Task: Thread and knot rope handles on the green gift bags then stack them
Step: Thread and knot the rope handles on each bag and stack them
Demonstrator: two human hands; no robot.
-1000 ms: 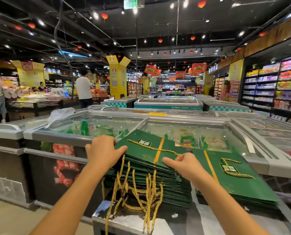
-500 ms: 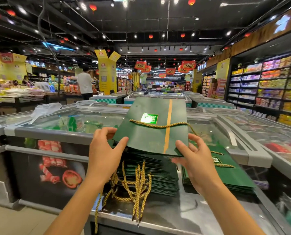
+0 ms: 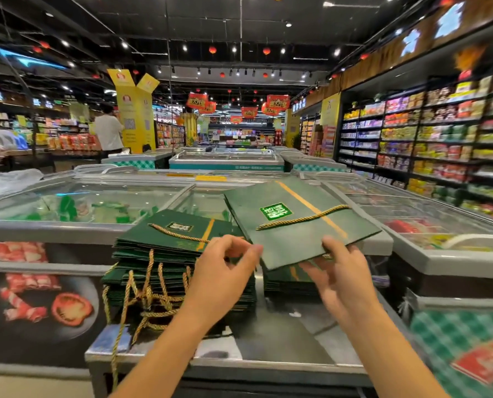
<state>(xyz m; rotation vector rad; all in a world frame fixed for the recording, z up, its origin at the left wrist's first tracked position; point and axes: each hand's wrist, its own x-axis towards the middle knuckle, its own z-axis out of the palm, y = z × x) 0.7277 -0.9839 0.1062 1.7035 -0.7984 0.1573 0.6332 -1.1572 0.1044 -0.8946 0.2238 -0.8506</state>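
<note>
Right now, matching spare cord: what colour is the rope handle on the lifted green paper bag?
Gold twisted rope handle on the green paper bag; head view.

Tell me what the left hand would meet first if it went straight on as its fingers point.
Probably the near corner of the lifted green bag, held by the right hand. The left hand seems beside it; blur hides any gap.

On the counter (image 3: 282, 349) the left stack (image 3: 165, 254) lies beside the right stack (image 3: 285, 282); one bag (image 3: 302, 225) is above the right stack. Freezers (image 3: 81, 225) stand behind, shelves (image 3: 440, 139) far right.
</note>
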